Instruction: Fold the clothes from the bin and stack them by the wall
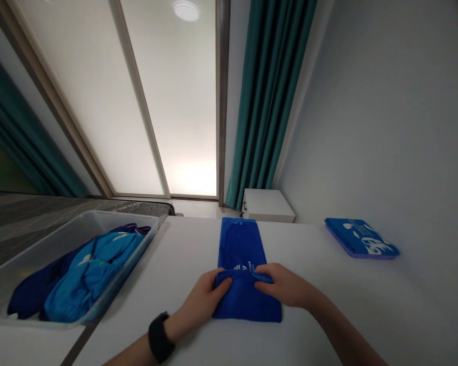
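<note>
On the white surface (191, 244), I am pinching a blue cloth (240, 246) lying near the middle, my left grip (208, 295) and right grip (284, 284) both closed on its fold. A bin (114, 217) of clothes (93, 269) is standing at left; a folded bundle (361, 238) is resting at right.

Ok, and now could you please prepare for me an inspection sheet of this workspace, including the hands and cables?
Surface: white table.
Work items: blue cloth, partly folded, white print showing; folded stack to its right.
Clutter: loosely piled clothes in a translucent bin, left.
Hands: left hand and right hand both grip the blue cloth; black wristband on the left wrist.
Cables: nothing seen.
Surroundings: teal curtains, pale panels, small white cabinet.
</note>
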A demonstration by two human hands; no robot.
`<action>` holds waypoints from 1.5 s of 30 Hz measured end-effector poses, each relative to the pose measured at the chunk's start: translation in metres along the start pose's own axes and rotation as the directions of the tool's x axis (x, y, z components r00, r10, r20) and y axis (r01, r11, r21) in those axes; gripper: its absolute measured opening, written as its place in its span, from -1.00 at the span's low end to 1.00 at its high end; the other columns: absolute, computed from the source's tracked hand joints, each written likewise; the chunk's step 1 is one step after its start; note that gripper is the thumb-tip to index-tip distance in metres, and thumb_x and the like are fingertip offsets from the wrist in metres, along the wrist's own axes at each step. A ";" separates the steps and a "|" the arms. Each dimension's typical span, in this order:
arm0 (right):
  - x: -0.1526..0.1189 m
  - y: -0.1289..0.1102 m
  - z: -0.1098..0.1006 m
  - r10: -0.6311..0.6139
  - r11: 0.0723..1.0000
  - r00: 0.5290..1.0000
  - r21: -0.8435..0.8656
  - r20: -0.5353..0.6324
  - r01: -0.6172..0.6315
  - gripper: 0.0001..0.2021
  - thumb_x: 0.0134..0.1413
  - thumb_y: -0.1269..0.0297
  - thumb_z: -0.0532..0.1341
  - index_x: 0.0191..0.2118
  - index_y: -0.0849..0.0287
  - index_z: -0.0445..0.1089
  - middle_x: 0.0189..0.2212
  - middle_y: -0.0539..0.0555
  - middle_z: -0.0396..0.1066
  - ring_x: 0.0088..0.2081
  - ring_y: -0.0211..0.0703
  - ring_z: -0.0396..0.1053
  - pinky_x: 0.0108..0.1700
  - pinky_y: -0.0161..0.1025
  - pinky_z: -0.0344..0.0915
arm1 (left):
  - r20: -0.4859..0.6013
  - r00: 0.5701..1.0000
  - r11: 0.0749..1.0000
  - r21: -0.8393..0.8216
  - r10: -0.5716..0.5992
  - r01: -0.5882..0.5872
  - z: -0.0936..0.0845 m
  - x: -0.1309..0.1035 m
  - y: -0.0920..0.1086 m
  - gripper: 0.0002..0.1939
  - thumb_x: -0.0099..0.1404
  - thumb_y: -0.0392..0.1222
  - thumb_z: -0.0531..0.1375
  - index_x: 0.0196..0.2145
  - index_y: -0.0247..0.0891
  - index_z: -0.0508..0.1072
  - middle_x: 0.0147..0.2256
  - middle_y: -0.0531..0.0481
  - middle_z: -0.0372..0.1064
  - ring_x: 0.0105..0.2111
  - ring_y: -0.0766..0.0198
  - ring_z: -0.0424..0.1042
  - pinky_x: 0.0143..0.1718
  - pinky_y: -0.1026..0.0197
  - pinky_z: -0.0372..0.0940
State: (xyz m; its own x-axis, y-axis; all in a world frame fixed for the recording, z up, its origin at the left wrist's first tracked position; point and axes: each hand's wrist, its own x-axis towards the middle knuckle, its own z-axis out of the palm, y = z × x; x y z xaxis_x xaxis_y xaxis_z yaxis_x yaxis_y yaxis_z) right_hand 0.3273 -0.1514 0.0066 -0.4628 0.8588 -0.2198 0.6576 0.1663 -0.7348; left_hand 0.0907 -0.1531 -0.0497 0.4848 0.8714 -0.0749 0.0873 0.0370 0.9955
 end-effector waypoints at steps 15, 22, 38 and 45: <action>0.059 0.044 0.011 0.088 0.977 0.987 -0.183 -0.136 -0.112 -0.86 0.12 0.31 0.16 -0.25 0.15 0.46 -0.26 0.08 0.50 -0.18 -0.10 0.41 -0.16 -0.26 0.19 | -0.091 0.995 0.983 0.171 -0.050 0.065 -0.031 0.015 -0.013 -0.43 0.36 0.01 0.10 0.22 -0.24 0.05 -0.45 0.13 0.31 -0.50 0.34 0.28 -0.45 0.28 0.16; 0.057 0.044 0.010 0.081 0.990 0.983 -0.103 -0.163 -0.099 -0.87 0.16 0.28 0.12 -0.29 0.15 0.41 -0.27 0.07 0.50 -0.19 -0.10 0.41 -0.15 -0.25 0.21 | 0.023 0.999 0.935 0.354 -0.036 0.026 -0.026 -0.013 -0.014 -0.28 0.26 -0.17 0.21 0.30 -0.16 0.01 -0.37 0.12 0.34 -0.45 0.34 0.26 -0.37 0.28 0.16; 0.063 0.033 -0.001 0.033 0.984 0.982 -0.164 -0.187 -0.064 -0.88 0.20 0.30 0.07 -0.24 0.13 0.34 -0.22 0.09 0.48 -0.18 -0.09 0.39 -0.15 -0.24 0.19 | -0.024 0.998 0.779 0.624 -0.057 0.059 -0.021 -0.013 -0.010 -0.81 0.30 -0.16 0.13 -0.16 -0.16 0.47 -0.43 0.05 0.38 -0.35 0.20 0.30 -0.24 0.20 0.14; 0.079 0.040 0.012 0.143 0.942 0.964 -0.268 -0.225 -0.202 -0.86 0.21 0.33 0.10 -0.19 0.13 0.38 -0.17 0.12 0.50 -0.09 -0.05 0.41 -0.10 -0.23 0.17 | -0.056 0.998 0.728 0.684 -0.007 0.043 -0.015 -0.011 -0.011 -0.84 0.29 -0.22 0.08 -0.23 -0.18 0.45 -0.48 0.03 0.39 -0.40 0.19 0.33 -0.25 0.18 0.15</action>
State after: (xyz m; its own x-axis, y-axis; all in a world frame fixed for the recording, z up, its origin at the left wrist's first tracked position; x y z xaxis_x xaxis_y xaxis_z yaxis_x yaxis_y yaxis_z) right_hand 0.3097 -0.0823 -0.0481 -0.2182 0.9605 -0.1729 0.8722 0.1125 -0.4760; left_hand 0.0711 -0.1554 -0.0586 0.4350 0.8970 -0.0786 0.6796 -0.2698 0.6822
